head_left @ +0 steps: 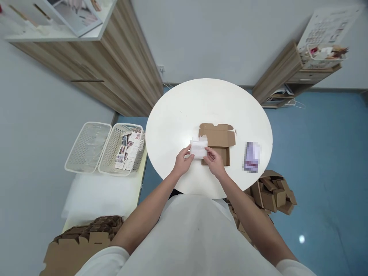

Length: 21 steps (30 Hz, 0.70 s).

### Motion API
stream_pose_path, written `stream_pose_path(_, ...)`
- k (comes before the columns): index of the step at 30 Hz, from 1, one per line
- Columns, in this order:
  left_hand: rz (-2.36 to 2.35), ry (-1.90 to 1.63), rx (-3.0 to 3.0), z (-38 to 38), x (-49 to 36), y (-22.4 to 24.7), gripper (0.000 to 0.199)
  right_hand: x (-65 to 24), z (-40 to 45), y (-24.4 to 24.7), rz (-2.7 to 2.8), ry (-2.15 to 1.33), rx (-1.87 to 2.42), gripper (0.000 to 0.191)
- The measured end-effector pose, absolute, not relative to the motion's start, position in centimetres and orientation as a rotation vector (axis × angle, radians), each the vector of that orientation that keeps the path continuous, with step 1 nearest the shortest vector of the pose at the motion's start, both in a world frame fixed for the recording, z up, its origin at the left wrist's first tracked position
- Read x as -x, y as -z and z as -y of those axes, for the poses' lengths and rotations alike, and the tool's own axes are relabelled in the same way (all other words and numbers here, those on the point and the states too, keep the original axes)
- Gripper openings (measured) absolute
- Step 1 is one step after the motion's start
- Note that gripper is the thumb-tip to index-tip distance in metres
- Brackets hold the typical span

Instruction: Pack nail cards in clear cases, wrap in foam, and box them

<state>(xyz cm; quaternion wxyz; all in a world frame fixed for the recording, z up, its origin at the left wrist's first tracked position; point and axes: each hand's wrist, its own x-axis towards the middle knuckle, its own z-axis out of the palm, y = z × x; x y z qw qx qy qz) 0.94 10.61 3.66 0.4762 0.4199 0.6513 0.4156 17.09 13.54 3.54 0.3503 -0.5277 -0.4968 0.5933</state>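
Note:
Between my two hands is a small flat bundle in white wrapping, a loose flap sticking up at its far edge. My left hand pinches its left side with thumb and fingers. On the right side, my right hand grips it the same way. What the wrapping contains is hidden. Just behind and to the right lies a brown cardboard box with its lid folded back; the bundle and my right hand cover part of its tray.
A blurred-out purplish item lies on the round white table at right. White plastic baskets with printed cards stand at left, above white sheets and stacked flat cardboard. A carton of small boxes sits right of the table.

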Motion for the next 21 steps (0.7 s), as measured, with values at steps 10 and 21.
stream_pose_path(10,-1.622,-0.573,-1.382,-12.7,-7.7,-2.3,0.056,-24.4,-13.8,-0.4,1.477,-1.379,1.669,0.042)
stream_pose_path(21,-1.627,-0.261,-1.589,-12.2,-9.2,-1.5,0.057,-23.7,-13.0,0.8,1.88,-1.259,1.737,0.055)
